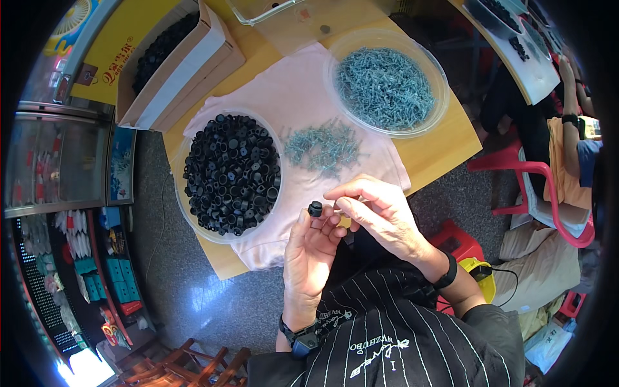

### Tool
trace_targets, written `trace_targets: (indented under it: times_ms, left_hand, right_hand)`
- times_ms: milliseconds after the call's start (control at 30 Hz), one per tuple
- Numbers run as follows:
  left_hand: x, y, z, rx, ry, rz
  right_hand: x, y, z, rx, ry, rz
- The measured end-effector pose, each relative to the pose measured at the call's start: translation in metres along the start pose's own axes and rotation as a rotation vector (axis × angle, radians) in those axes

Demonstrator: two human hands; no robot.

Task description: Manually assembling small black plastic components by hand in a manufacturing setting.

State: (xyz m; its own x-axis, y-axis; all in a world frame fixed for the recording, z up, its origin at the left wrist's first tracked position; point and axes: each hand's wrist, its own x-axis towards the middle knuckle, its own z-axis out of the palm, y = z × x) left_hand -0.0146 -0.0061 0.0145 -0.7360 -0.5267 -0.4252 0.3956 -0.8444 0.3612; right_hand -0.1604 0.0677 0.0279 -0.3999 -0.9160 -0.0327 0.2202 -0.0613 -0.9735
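Between the fingertips of my left hand (311, 248) is a small round black plastic part (314, 208), held upright just off the table's near edge. Close beside it, my right hand (383, 219) has its thumb and forefinger pinched together; whatever they hold is too small to make out. A clear round tub at the left brims with similar black plastic parts (232, 171). Another clear tub (442, 116) at the far right is filled with silvery-blue screws (385, 87). Between the tubs, a loose pile of the same screws (324, 147) lies on a pale pink cloth (293, 84).
An open cardboard box (184, 77) of black parts stands at the table's far left. A clear plastic bin (284, 29) sits at the back of the wooden table (445, 148). Rightward are a red plastic chair (541, 169) and another person at a second table (538, 80).
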Motion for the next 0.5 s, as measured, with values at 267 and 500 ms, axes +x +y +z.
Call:
trace_targets:
  times_ms: [267, 500]
  left_hand:
    - [0.001, -0.001, 0.004, 0.134, 0.05, 0.044]
    - [-0.001, 0.015, 0.017, 0.278, -0.077, 0.193]
  right_hand:
    - [0.004, 0.001, 0.002, -0.17, -0.041, -0.08]
    - [0.035, -0.03, -0.005, -0.632, 0.072, -0.412]
